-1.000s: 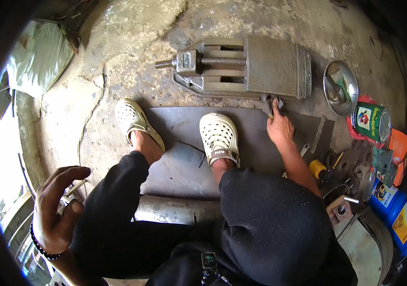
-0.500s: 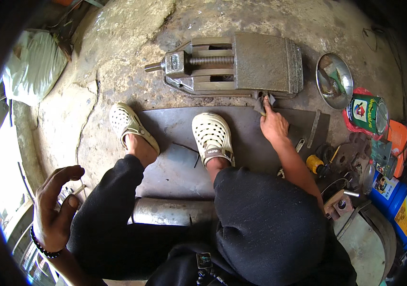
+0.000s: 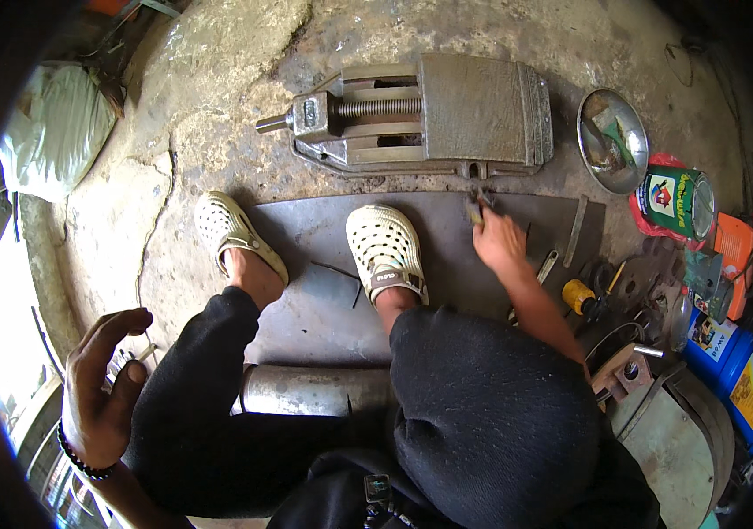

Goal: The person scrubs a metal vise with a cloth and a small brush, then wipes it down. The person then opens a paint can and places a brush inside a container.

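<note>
Right hand (image 3: 498, 240) pinches a small metal piece (image 3: 475, 212) on the steel plate (image 3: 447, 264), just below the machine vise (image 3: 421, 115). Left hand (image 3: 99, 388) hangs half-open, empty. Risk: the loose fingertip grip lets the piece slip among nearby clutter.

The single head camera looks steeply down from above the seated person's knees, close over the floor, with the machine vise (image 3: 421, 115) just beyond the right hand's fingers (image 3: 482, 212).

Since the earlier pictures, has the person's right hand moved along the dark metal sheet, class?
No. The right hand stays at the sheet's far edge, just below the grey vise; only the camera shifted.
</note>
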`<state>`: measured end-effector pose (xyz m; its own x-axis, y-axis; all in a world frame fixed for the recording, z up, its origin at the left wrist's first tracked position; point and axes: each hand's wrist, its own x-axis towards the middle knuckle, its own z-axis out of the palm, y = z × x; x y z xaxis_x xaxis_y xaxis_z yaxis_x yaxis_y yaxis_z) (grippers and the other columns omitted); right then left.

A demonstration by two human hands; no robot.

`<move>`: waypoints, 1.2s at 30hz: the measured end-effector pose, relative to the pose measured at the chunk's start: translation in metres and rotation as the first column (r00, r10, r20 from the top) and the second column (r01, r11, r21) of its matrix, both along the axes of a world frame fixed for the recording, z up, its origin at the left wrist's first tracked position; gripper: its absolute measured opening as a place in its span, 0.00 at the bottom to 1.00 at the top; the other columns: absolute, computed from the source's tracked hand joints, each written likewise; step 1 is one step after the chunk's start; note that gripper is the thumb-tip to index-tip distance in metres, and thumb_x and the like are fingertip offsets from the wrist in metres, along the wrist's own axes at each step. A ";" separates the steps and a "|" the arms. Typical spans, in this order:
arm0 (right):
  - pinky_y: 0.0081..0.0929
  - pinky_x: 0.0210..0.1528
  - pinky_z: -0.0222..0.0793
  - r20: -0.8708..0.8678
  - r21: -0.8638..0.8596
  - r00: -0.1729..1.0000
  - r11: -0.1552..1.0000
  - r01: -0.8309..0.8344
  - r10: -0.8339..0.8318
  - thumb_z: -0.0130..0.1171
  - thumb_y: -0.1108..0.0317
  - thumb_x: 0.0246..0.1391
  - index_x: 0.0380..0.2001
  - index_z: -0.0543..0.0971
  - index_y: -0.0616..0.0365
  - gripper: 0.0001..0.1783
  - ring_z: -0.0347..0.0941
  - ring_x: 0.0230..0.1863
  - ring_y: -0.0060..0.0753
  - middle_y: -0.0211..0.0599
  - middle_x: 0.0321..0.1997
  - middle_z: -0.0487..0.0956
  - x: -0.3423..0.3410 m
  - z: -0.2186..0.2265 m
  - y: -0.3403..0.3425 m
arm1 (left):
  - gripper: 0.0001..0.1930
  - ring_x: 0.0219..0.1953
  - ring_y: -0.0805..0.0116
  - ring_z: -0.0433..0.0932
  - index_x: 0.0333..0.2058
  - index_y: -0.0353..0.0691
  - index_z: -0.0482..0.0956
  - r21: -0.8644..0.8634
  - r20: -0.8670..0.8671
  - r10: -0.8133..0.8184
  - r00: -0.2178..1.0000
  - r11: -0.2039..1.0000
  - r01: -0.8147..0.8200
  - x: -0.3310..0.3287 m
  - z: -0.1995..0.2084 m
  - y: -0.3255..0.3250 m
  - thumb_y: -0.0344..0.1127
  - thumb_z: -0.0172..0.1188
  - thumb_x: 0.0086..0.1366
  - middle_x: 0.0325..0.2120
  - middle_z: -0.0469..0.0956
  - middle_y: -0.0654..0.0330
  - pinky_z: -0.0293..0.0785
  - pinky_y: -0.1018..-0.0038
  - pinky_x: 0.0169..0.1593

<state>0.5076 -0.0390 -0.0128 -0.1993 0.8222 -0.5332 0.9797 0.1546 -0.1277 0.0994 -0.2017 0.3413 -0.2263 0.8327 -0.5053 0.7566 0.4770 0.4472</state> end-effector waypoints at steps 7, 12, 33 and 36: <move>0.54 0.44 0.72 -0.102 0.031 0.974 0.978 0.208 -0.204 0.53 0.61 0.55 0.68 0.62 0.35 0.36 0.77 0.38 0.62 0.58 0.34 0.80 -0.004 0.010 -0.040 | 0.27 0.51 0.54 0.76 0.52 0.29 0.75 -0.023 -0.041 0.062 0.997 0.998 -0.063 -0.021 -0.009 -0.013 0.49 0.55 0.64 0.46 0.79 0.46 0.68 0.61 0.57; 0.54 0.43 0.73 -0.097 0.076 0.991 0.992 0.104 -0.096 0.54 0.61 0.55 0.69 0.61 0.36 0.36 0.77 0.35 0.62 0.57 0.30 0.80 -0.027 -0.001 0.006 | 0.29 0.51 0.53 0.76 0.51 0.28 0.75 -0.044 -0.007 0.065 0.998 0.997 -0.066 -0.023 -0.010 -0.014 0.51 0.55 0.63 0.46 0.79 0.46 0.68 0.61 0.57; 0.55 0.45 0.73 -0.077 0.036 0.993 0.995 0.092 -0.089 0.55 0.60 0.56 0.70 0.59 0.39 0.37 0.78 0.37 0.62 0.59 0.33 0.81 -0.042 -0.004 0.010 | 0.28 0.49 0.51 0.78 0.49 0.27 0.76 -0.026 -0.003 0.060 0.998 0.998 -0.060 -0.025 -0.014 -0.009 0.50 0.54 0.64 0.44 0.79 0.44 0.70 0.61 0.55; 0.55 0.45 0.73 -0.063 0.003 0.994 0.996 0.087 -0.086 0.54 0.60 0.56 0.70 0.59 0.39 0.37 0.78 0.36 0.62 0.59 0.33 0.80 -0.041 -0.004 0.015 | 0.28 0.48 0.51 0.78 0.49 0.27 0.76 -0.039 0.017 0.044 0.999 0.998 -0.043 -0.024 -0.015 -0.007 0.50 0.54 0.64 0.44 0.79 0.44 0.70 0.61 0.54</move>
<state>0.4664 -0.0243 -0.0171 -0.1601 0.8410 -0.5168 0.9795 0.0705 -0.1887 0.0756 -0.2087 0.3263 -0.2525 0.8021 -0.5412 0.7266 0.5265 0.4414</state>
